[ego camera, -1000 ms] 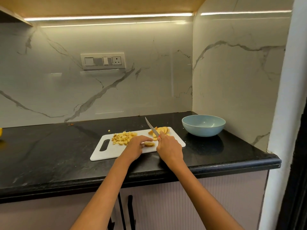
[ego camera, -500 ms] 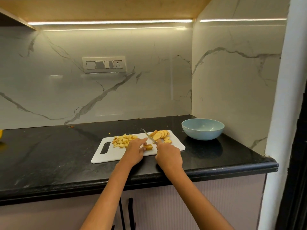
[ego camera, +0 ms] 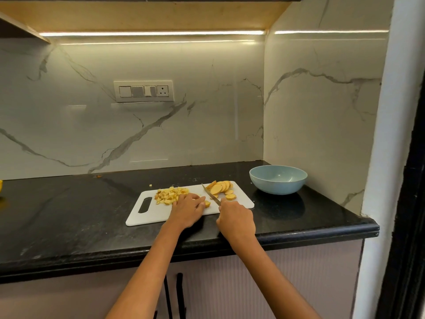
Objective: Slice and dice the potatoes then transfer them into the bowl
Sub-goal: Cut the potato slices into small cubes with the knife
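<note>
A white cutting board [ego camera: 151, 215] lies on the black counter. Diced potato [ego camera: 169, 195] is piled at its middle left, and round potato slices [ego camera: 220, 187] fan out at its far right. My left hand [ego camera: 187, 209] presses a small potato piece [ego camera: 207, 204] down on the board. My right hand [ego camera: 235, 221] grips a knife [ego camera: 210, 194], whose blade slants down beside that piece, tip pointing away. A light blue bowl [ego camera: 278, 179] stands empty to the right of the board.
The black counter [ego camera: 69, 215] ends in marble walls behind and to the right. A tiny potato bit [ego camera: 150, 185] lies behind the board. A yellow object [ego camera: 1, 185] shows at the far left edge. Cabinet handles [ego camera: 179, 293] hang below.
The knife blade has come down from a raised tilt to lie low beside the held piece. Both hands stay at the board.
</note>
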Demonstrator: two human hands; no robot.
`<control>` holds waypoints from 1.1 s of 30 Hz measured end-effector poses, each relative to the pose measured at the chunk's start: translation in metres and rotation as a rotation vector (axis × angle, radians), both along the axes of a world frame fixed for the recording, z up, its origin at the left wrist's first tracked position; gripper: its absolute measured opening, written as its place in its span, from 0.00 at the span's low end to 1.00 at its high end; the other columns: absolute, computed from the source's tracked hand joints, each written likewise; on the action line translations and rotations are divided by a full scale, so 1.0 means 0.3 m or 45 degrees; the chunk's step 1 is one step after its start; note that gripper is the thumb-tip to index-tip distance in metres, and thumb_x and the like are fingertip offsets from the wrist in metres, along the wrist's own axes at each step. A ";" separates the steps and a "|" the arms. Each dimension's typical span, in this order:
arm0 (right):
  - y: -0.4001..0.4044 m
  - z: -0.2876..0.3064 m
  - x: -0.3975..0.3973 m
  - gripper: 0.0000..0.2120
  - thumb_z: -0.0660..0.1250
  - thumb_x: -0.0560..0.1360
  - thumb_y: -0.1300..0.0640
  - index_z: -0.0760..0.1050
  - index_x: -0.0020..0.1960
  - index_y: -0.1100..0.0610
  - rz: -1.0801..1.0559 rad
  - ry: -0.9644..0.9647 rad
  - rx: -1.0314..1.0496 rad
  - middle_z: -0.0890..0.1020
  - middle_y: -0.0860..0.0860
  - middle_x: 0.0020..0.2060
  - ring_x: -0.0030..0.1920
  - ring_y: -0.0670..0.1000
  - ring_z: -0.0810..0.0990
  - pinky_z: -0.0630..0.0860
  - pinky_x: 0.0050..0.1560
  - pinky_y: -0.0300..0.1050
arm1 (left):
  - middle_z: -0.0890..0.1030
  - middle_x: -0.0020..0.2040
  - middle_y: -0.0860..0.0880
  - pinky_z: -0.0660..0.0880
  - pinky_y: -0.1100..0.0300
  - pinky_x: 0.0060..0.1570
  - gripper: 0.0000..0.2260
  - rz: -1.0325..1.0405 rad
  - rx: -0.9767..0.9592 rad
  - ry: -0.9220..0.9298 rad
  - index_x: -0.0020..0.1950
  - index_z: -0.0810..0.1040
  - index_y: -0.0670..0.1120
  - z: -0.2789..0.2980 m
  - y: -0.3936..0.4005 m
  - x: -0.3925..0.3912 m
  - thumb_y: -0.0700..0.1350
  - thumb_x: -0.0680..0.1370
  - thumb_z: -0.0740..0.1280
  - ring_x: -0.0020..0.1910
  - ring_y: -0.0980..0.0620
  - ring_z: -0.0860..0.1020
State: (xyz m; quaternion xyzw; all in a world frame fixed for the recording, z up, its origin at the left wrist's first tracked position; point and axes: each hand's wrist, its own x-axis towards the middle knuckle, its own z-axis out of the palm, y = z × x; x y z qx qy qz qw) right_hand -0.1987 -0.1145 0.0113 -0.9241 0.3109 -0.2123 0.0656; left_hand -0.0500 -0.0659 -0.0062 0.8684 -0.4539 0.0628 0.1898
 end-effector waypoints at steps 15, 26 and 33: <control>0.069 0.026 -0.044 0.12 0.58 0.80 0.60 0.71 0.62 0.60 0.039 0.163 -0.124 0.77 0.55 0.54 0.52 0.54 0.79 0.72 0.46 0.43 | 0.78 0.61 0.43 0.69 0.64 0.55 0.16 -0.037 -0.386 0.204 0.63 0.76 0.40 0.011 0.036 -0.022 0.42 0.76 0.67 0.57 0.49 0.76; 0.099 0.035 -0.022 0.13 0.57 0.80 0.59 0.69 0.64 0.60 0.007 0.145 -0.081 0.76 0.55 0.55 0.51 0.53 0.80 0.74 0.47 0.43 | 0.79 0.59 0.43 0.68 0.66 0.54 0.14 -0.042 -0.442 0.209 0.60 0.78 0.40 0.011 0.041 -0.026 0.43 0.76 0.66 0.57 0.49 0.77; 0.129 0.035 -0.036 0.13 0.58 0.80 0.58 0.69 0.63 0.60 0.049 0.135 -0.021 0.76 0.55 0.55 0.51 0.53 0.79 0.74 0.49 0.44 | 0.83 0.48 0.42 0.70 0.59 0.45 0.09 -0.094 -0.386 0.160 0.52 0.83 0.41 0.013 0.045 -0.014 0.40 0.77 0.66 0.46 0.47 0.78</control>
